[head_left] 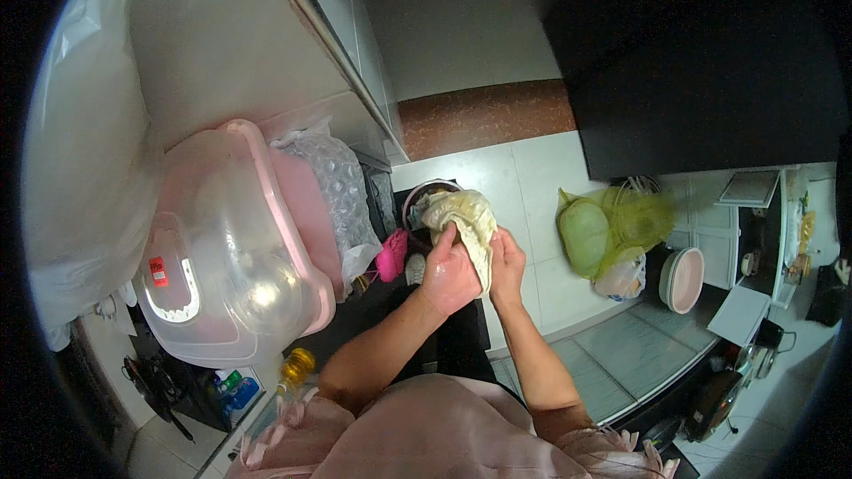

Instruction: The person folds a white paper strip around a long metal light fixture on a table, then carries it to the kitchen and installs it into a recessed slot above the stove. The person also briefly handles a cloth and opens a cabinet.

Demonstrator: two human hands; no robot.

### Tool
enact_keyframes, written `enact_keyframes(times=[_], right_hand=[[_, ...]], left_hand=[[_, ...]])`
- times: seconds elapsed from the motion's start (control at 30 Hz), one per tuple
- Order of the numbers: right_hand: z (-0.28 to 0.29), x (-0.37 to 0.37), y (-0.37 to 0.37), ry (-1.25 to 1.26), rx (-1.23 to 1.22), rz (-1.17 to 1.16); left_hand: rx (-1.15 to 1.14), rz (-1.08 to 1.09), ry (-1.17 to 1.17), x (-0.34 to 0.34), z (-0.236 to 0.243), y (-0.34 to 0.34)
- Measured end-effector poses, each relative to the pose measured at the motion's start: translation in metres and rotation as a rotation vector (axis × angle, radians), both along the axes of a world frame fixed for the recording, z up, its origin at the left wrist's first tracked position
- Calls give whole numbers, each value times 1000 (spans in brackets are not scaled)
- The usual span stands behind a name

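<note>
A crumpled pale yellow cloth (468,213) hangs between my two hands, its narrow end drooping toward me. My left hand (451,277) grips its near left side, thumb up along the fabric. On the other side my right hand (507,264) is closed round the cloth's right edge. Just beyond and below, partly hidden by the cloth, is a round bin (409,214) with a pinkish rim. What lies inside it is mostly covered.
To the left stands a pink storage box (266,204) with a clear lid, bubble wrap (333,191) beside it. A bright pink bundle (391,255) lies near the bin. Green net bags (590,235) and a pink basin (683,281) are at right. A black cabinet (701,71) rises far right.
</note>
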State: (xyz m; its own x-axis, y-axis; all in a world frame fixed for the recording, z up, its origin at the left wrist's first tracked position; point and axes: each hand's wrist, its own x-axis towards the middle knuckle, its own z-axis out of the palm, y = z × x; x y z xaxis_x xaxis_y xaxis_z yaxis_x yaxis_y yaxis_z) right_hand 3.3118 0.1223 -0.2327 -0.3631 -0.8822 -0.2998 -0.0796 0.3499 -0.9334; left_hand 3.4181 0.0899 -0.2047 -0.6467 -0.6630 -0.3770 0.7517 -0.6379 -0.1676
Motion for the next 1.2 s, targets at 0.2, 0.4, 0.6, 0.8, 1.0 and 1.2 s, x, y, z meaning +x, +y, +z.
enact_keyframes(times=[0.2,0.4,0.6,0.8,1.0,1.2], right_hand=[[-20,-33,-33,-358,19,-398],[26,24,-10,-451,66,-62],[62,36,-22,496,-530,623],[34,50,-44,573,-450,363],[-26,32,-68,708,-18,429],[-55,-6,-58,660,161,252]], left_hand=[[-101,-44,85,26,16,-6],[143,2,-218,29,-34,-3],[-179,193,-142,14,-42,-4],[78,58,-288,16,-59,-10],[28,-116,-210,23,-35,-2],[-130,-20,10,64,17,-6]])
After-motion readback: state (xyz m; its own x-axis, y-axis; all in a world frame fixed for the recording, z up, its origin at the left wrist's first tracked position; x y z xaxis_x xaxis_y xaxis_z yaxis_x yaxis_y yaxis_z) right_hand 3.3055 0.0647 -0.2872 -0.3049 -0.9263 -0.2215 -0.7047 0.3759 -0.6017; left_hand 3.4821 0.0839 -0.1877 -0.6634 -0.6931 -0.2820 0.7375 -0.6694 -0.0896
